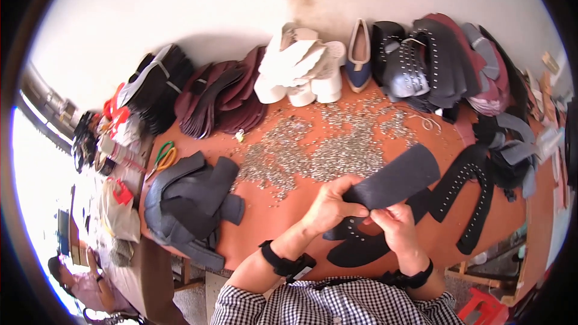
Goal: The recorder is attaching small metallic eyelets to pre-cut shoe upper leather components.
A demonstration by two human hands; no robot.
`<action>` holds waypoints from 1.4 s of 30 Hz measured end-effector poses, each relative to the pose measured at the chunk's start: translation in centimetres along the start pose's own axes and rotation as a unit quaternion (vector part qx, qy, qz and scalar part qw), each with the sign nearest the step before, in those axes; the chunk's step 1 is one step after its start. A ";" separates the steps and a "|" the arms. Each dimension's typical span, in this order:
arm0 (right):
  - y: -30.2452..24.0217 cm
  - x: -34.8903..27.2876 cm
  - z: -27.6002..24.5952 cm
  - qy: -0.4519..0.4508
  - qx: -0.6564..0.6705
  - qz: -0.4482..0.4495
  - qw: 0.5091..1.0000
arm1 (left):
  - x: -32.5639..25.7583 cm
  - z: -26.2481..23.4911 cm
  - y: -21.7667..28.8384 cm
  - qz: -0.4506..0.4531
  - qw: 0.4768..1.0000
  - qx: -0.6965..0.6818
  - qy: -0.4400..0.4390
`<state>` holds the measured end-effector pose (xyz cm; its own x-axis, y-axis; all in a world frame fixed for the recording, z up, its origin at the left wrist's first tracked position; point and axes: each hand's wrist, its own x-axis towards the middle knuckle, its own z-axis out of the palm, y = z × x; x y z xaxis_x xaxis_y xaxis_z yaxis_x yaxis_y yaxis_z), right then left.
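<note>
Holding a black leather piece (394, 179) above the worktop (283, 210), I had my left hand (330, 206) pinching its near edge and my right hand (394, 229) pinching just beside that grip. I judged the step as setting a stud; the next move called for one from the loose studs (337, 150) beyond the grip. Studded strips (460, 189) lay right of it, stacked leather and pale shoes (301, 66) against the white wall.

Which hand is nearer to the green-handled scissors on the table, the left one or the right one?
Left. The left hand pinches the black leather piece, on the side toward the scissors. The right hand holds it farther right.
</note>
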<state>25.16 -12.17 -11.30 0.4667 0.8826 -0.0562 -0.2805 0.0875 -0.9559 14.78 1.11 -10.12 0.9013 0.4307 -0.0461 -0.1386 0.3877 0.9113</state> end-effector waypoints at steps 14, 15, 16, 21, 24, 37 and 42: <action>0.7 0.7 1.8 0.000 0.046 0.030 0.998 | -2.6 -2.6 0.9 0.045 0.977 0.207 -0.016; 1.0 0.8 1.7 0.002 0.053 0.009 0.999 | -3.1 -3.5 2.2 0.046 0.969 0.244 0.002; 1.2 0.8 1.5 0.006 0.058 -0.012 0.998 | -3.5 -5.2 2.2 0.041 0.955 0.283 0.075; 1.4 1.1 1.3 0.018 0.069 -0.013 0.997 | -6.8 -13.9 4.9 0.002 0.762 0.595 0.255; 1.3 1.2 1.6 0.029 0.087 0.003 0.996 | -7.6 -16.1 4.6 -0.058 0.745 0.619 0.242; 2.0 1.4 0.6 0.050 0.107 0.042 0.992 | -6.9 -16.2 3.5 0.027 0.703 0.675 0.220; 1.7 1.7 0.9 0.067 0.106 0.043 0.991 | -6.0 -12.2 4.3 0.048 0.780 0.514 0.354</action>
<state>24.73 -10.14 -12.80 0.5361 0.8232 -0.1868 -0.4876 0.1214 -0.8646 3.75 10.13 -10.92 0.4038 0.9007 0.1604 0.5391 -0.3759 0.7537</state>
